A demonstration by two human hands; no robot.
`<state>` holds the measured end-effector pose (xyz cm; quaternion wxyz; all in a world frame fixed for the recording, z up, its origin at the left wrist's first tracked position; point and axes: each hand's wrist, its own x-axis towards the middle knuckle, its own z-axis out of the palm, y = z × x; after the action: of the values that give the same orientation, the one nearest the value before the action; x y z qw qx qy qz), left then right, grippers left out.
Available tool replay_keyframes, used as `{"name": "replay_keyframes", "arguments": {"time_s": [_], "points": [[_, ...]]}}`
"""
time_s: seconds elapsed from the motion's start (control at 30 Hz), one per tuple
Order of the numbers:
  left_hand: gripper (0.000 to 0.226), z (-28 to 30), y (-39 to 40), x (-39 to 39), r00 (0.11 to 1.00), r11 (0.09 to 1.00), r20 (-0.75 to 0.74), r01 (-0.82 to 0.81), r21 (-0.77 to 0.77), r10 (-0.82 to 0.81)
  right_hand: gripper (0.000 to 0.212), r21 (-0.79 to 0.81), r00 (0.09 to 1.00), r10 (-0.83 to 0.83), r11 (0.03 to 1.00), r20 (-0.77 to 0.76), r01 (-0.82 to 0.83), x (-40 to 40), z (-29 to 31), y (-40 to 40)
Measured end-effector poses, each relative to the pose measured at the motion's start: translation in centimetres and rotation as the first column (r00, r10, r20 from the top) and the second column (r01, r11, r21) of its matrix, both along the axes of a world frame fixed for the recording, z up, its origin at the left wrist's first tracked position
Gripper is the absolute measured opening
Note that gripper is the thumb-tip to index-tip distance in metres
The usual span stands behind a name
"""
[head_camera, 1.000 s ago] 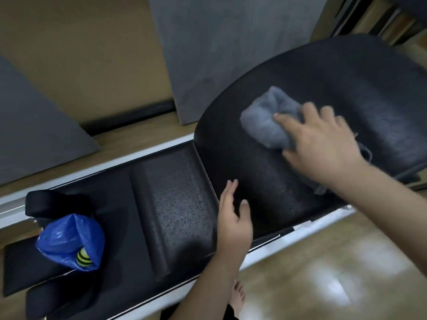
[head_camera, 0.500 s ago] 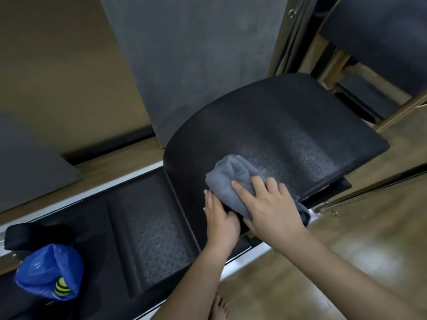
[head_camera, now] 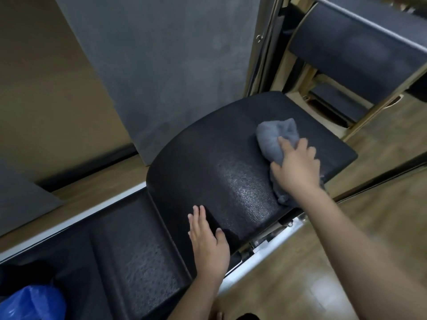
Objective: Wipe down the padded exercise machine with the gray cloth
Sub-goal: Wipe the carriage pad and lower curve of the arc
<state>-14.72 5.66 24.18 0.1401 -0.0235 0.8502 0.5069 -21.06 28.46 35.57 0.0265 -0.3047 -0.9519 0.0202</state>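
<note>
Cloth's moved again, head view only so that's all I've got. Half a second back the gray cloth [head_camera: 275, 139] was bunched down at the near edge of the curved pad [head_camera: 208, 158], practically bumping the left hand. Now the right hand [head_camera: 298, 167] has swept it up toward the pad's far right corner, fingers spread over the wad and curled into it, pressing it onto the vinyl. The left hand [head_camera: 208, 241] lies flat with straight fingers at the near left edge of the same pad, right by the seam with the lower flat pad [head_camera: 138, 257], holding nothing. Looks like it's just bracing.

My read: the near and middle strips have had their pass and the far right end is getting its turn. The far left part of the arc and the lower pad probably need doing yet, but that's a guess.

Materials: the pad is black pebbled vinyl, domed like a barrel, with a glossy patch in the middle that could be damp or just glare. The cloth is fuzzy and limp, with a tail trailing under the wrist. A crinkly blue plastic bag [head_camera: 32, 303] sits at the bench's left end, and the floor [head_camera: 381, 227] is pale wood.
</note>
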Motion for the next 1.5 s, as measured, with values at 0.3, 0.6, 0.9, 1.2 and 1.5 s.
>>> {"name": "replay_keyframes", "arguments": {"time_s": [0.3, 0.6, 0.9, 1.2, 1.5], "points": [[0.055, 3.7, 6.5, -1.9, 0.898, 1.0, -0.44, 0.006, -0.009, -0.009, 0.067, -0.013, 0.832, 0.553, 0.833, -0.049, -0.554, 4.7, -1.6, -1.9], [0.062, 3.4, 12.1, -2.2, 0.903, 0.933, -0.425, -0.102, -0.345, -0.059, 0.064, -0.311, 0.993, -0.116, 0.943, 0.034, 0.12, -7.5, -0.2, 14.7], [0.058, 2.9, 12.0, -2.3, 0.893, 0.93, -0.449, -0.141, -0.339, -0.028, 0.073, 0.016, 0.841, 0.54, 0.841, -0.018, -0.54, -10.1, -0.1, -1.6], [0.056, 2.7, 11.9, -2.4, 0.889, 0.933, -0.457, -0.136, -0.334, -0.034, 0.069, -0.064, 0.745, 0.667, 0.743, -0.006, -0.666, -17.0, -0.4, 2.6], [0.055, 2.8, 12.4, -1.9, 0.888, 0.922, -0.459, -0.145, -0.359, -0.04, 0.062, -0.254, 0.992, 0.113, 0.959, -0.047, -0.122, -17.4, -1.6, 15.3]]}}
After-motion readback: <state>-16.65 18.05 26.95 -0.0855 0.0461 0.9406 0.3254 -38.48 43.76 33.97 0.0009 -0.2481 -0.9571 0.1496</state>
